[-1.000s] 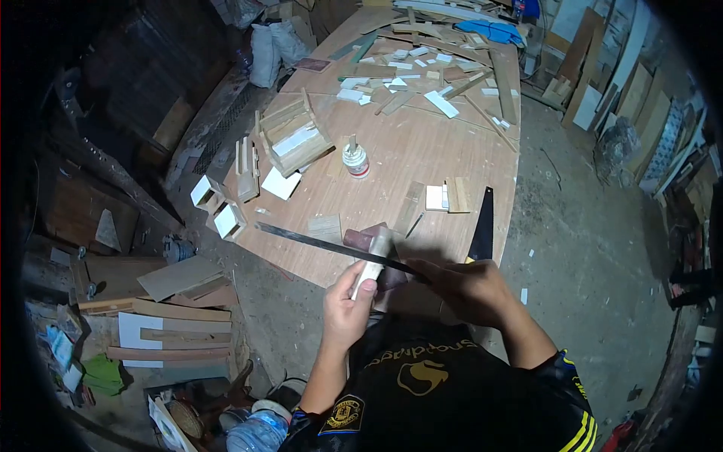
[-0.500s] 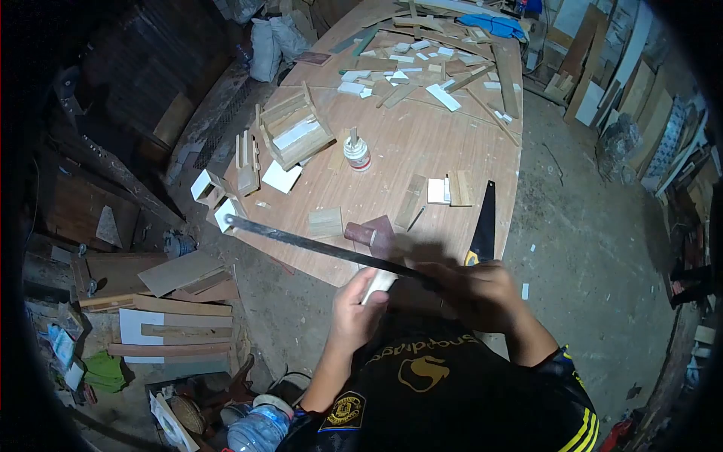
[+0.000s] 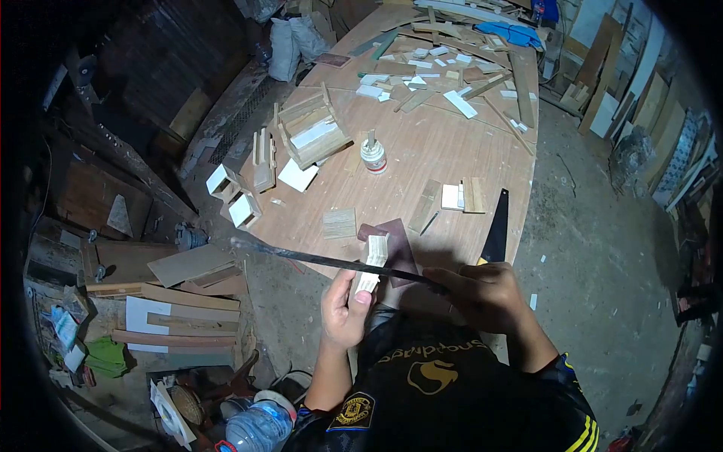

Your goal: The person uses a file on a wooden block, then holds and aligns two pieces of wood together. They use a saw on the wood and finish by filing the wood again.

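My left hand [image 3: 344, 315] grips a small pale wooden block [image 3: 377, 247], thumb on its near side. My right hand [image 3: 486, 294] is closed around the end of a long, narrow dark metal file [image 3: 320, 260], whose far end reaches out to the left. The file crosses over the block in this view, just above my left fingers. On the table's near edge, beyond the block, lies brown sandpaper [image 3: 399, 235]. A flat square of wood [image 3: 340, 224] rests to its left, and a pencil [image 3: 430, 222] to its right.
A handsaw [image 3: 498, 226] lies along the right table edge. A wooden box [image 3: 312, 135], a white glue jar [image 3: 373, 157] and small white-faced boxes [image 3: 242, 210] stand farther back. Wood offcuts [image 3: 459, 104] cover the far end. Boards [image 3: 181, 324] lie on the floor at left.
The block has turned more upright and stands higher past the file. The file's far end has dropped slightly. The whole view has shifted, moving the table a little right and down.
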`<action>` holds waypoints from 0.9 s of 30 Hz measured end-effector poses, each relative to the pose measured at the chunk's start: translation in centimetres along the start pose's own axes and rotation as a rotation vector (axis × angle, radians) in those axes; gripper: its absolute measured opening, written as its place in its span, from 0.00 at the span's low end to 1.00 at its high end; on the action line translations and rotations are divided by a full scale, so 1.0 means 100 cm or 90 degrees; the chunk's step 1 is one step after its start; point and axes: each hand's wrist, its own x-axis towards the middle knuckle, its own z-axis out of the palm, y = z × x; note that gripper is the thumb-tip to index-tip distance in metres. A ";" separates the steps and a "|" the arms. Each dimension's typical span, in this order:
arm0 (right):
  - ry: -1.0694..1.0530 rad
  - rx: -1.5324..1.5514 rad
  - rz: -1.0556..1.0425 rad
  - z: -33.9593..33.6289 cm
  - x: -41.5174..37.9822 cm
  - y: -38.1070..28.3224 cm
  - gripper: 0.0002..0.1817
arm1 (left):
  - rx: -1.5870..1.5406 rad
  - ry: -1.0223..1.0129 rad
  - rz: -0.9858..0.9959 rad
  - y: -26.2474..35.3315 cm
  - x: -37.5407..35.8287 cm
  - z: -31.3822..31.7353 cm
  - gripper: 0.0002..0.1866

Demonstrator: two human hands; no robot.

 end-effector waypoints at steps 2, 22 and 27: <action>-0.001 -0.010 -0.027 -0.001 0.000 0.001 0.26 | 0.042 -0.022 0.035 -0.001 0.003 -0.007 0.33; -0.034 0.008 0.035 -0.001 0.000 -0.010 0.27 | 0.170 0.005 0.021 -0.003 -0.004 0.010 0.24; -0.022 -0.031 0.015 0.005 -0.012 0.003 0.33 | 0.106 0.054 0.023 -0.005 -0.003 0.016 0.32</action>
